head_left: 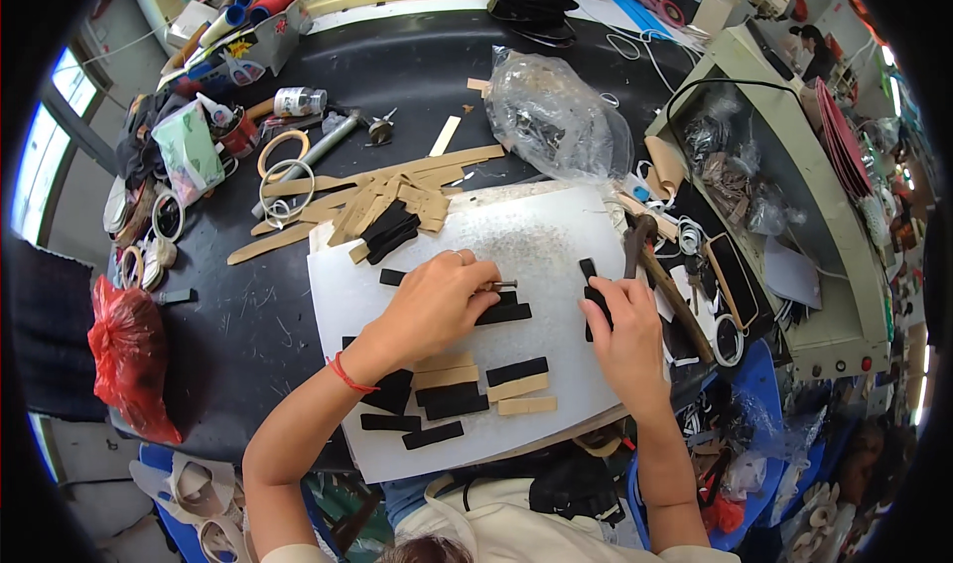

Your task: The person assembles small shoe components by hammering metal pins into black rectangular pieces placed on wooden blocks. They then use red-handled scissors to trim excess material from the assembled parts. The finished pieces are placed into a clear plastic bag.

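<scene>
My left hand [437, 295], a red cord on its wrist, is closed around a short metal rod like a hole punch [507, 285]. Just under it lie black strips [506, 314] on a white board [571, 230]. My right hand [630, 335] pinches a narrow black strip [588, 267] at the board's right side; the fingers partly cover it. Nearer to me on the board are several short black strips [434, 435] and tan strips [527, 405], some overlapping. Beyond my left hand, a black bundle [390, 231] rests against a pile of tan pieces [407, 201].
A hammer [675, 305] lies along the board's right edge, close to my right hand. Behind the board sits a clear plastic bag [556, 116]. Rings [288, 181] and a metal tube [323, 146] lie far left, a tied red bag [129, 354] at the left edge. A pale-green machine [844, 315] stands right.
</scene>
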The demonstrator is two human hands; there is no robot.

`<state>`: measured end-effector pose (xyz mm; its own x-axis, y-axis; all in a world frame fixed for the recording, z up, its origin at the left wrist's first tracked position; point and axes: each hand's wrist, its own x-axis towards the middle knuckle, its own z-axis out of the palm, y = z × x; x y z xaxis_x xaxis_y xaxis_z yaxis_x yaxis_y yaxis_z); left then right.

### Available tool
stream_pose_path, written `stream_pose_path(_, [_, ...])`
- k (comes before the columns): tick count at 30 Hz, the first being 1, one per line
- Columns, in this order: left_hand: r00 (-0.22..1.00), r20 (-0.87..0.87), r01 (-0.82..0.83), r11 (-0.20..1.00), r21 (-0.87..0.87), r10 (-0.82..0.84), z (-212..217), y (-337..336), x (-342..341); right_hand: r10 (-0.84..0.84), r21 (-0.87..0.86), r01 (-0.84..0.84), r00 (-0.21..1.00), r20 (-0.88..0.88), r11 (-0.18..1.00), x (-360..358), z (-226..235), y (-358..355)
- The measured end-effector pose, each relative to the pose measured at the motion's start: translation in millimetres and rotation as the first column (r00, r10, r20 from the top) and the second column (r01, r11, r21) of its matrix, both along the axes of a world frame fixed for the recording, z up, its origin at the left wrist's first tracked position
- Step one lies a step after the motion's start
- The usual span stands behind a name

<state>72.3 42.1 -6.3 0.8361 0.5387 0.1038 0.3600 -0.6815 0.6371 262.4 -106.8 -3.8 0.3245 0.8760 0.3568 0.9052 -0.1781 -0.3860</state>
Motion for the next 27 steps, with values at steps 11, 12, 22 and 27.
stream_pose_path(11, [0.985,0.090,-0.155,0.987,0.050,0.150,21.2,-39.2,-34.8,0.377,0.084,-0.370,0.870,-0.318,0.925,-16.1,9.3,33.7])
stream_pose_path(12, [0.984,0.084,-0.160,0.986,0.047,0.156,23.3,-46.8,-37.8,0.428,0.067,-0.435,0.827,-0.365,0.898,-19.3,-1.2,46.7])
stream_pose_path(22, [0.939,0.120,-0.327,0.945,0.012,0.324,15.5,-39.9,-71.7,0.463,0.019,-0.480,0.833,-0.303,0.877,-20.3,-2.7,13.1])
stream_pose_path(27, [0.915,0.058,-0.397,0.917,-0.042,0.399,15.5,-33.4,-107.3,0.588,0.133,-0.574,0.802,-0.103,0.808,-11.4,-15.5,5.4])
